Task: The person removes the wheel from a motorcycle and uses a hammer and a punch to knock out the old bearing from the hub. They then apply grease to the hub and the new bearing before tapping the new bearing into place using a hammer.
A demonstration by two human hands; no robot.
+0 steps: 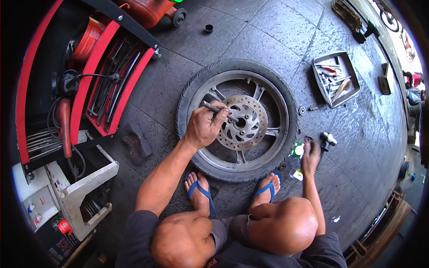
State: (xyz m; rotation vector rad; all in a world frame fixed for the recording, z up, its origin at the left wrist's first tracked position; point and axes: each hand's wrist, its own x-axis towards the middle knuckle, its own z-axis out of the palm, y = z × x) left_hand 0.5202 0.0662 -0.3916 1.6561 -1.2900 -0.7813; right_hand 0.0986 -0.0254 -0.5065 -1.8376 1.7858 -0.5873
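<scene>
A spoked motorcycle wheel point(286, 94) with a black tyre lies flat on the floor, its drilled brake disc point(257, 111) facing up. My left hand point(206, 125) is closed round a short metal rod point(232, 118), held tilted with its lower end close to the hub hole point(241, 122). To the right of the tyre, my right hand point(311, 157) is low near the floor with its fingers curled. A small dark thing is by its fingertips, too unclear to name. Right beside that hand is a hammer point(329, 140) with a bright head and dark handle, partly hidden.
A metal tray point(356, 91) of tools sits at the far right. Small ring-shaped parts point(302, 110) lie by the tyre. A red tool cart point(129, 96) and a worn white frame point(89, 178) stand at the left. Green-and-white packaging point(296, 149) is near my right hand.
</scene>
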